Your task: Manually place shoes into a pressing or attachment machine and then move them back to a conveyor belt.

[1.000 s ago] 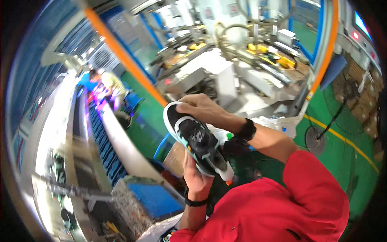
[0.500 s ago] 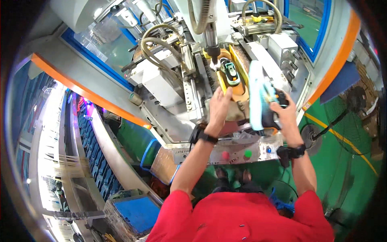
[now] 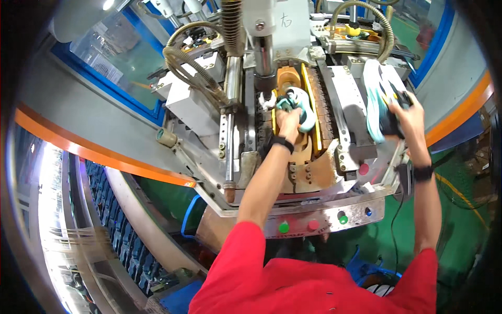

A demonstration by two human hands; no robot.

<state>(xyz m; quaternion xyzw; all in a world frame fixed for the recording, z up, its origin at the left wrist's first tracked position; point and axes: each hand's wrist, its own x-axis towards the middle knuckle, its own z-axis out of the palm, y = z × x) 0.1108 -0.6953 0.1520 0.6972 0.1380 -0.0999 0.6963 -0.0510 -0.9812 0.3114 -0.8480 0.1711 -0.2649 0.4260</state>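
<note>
My left hand (image 3: 288,123) has its fingers closed on the collar of a sneaker (image 3: 307,111) in the machine's middle slot. That sneaker is white, mint and black and looks tilted, its pale sole edge facing right. Around it is an orange-tan cradle (image 3: 289,77) with a yellow side pad (image 3: 311,99). Out to the right, my right hand (image 3: 411,116) grips a second sneaker (image 3: 377,97) by its dark upper, its pale sole side towards the machine. This one is held up over the machine's right part. My fingertips on both shoes are partly hidden.
A metal press rod (image 3: 265,60) hangs just above and left of the slot. Ribbed hoses (image 3: 191,60) arch over white blocks on the left. Coloured buttons line the front panel (image 3: 324,222). Orange-edged frames (image 3: 99,154) flank both sides. A rack of dark pieces (image 3: 117,225) stands lower left.
My left hand has moved forward from the slot's front end onto the sneaker, which is now tilted. The right hand has carried its sneaker right, away from the slot. My view has moved closer.
</note>
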